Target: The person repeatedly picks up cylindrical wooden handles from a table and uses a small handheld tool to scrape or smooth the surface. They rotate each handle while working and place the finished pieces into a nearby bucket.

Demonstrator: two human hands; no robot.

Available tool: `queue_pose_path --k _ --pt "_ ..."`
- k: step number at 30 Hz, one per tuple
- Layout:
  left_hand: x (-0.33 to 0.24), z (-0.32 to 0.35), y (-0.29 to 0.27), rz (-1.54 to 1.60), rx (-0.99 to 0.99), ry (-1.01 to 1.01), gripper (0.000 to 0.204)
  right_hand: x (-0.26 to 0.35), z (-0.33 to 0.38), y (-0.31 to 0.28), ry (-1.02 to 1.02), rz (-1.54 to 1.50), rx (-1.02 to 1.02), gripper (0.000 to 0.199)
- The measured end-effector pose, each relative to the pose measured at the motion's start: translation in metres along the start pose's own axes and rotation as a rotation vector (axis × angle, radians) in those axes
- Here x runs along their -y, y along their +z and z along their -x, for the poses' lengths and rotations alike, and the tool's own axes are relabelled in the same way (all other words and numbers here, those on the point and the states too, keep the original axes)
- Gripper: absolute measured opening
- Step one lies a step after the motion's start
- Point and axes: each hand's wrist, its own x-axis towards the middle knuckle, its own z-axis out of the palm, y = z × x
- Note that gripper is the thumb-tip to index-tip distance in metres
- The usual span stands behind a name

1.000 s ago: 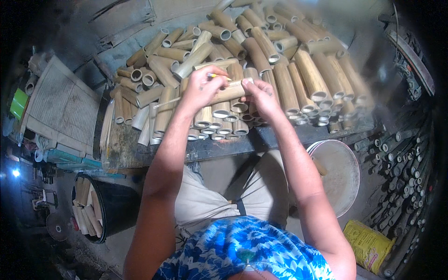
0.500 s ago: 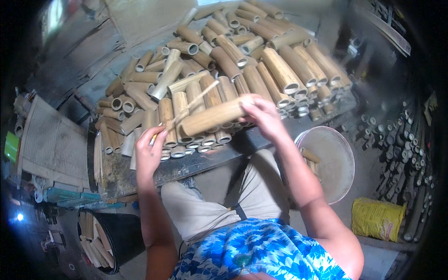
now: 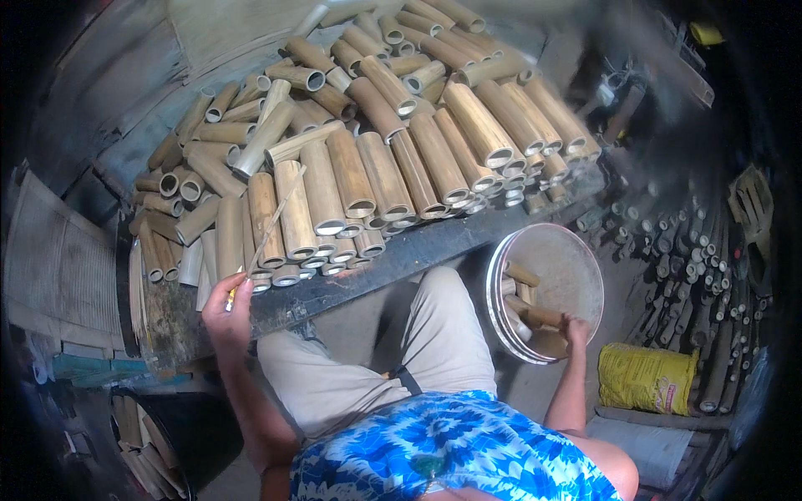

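My left hand (image 3: 225,313) is closed at the near left edge of the workbench. It grips a thin bamboo stick (image 3: 278,215) that slants up across the stacked tubes, together with a slim yellow-and-white pencil-like thing (image 3: 231,296). On the right, my right hand (image 3: 574,329) reaches into a white bucket (image 3: 581,265), its fingers closed round one end of a bamboo tube (image 3: 545,316). Several other bamboo pieces (image 3: 522,274) lie in that bucket. Cut bamboo tubes (image 3: 388,177) are piled over most of the bench, the front ones laid in rows with their open ends toward me.
The dark workbench edge (image 3: 393,257) runs in front of my knees. A black bucket (image 3: 196,426) of split bamboo stands at the lower left. To the right are a yellow sack (image 3: 647,378) and many thin bamboo poles (image 3: 702,275). A ribbed panel (image 3: 63,263) leans at the far left.
My right hand has carried a bamboo tube from above the bench down to the right, into the white bucket. My left hand keeps the stick, now lower and apart from that tube.
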Motion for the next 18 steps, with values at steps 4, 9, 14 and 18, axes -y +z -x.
queue_pose_path --k 4,9,14,18 --pt "-0.003 0.003 0.002 0.069 -0.018 0.002 0.018 0.048 0.014 0.035 -0.094 -0.127 0.041 0.039" --pt "-0.01 0.007 -0.002 0.007 -0.042 0.088 0.017 0.262 0.097 0.068 -0.895 -0.17 0.036 0.026" --pt "-0.016 0.016 -0.002 0.127 -0.036 0.082 0.015 0.39 0.17 0.108 -1.45 0.049 -0.185 0.04" --pt "-0.018 0.02 -0.009 0.094 -0.056 0.19 0.014 0.421 0.168 0.13 -1.247 0.565 -0.079 0.051"
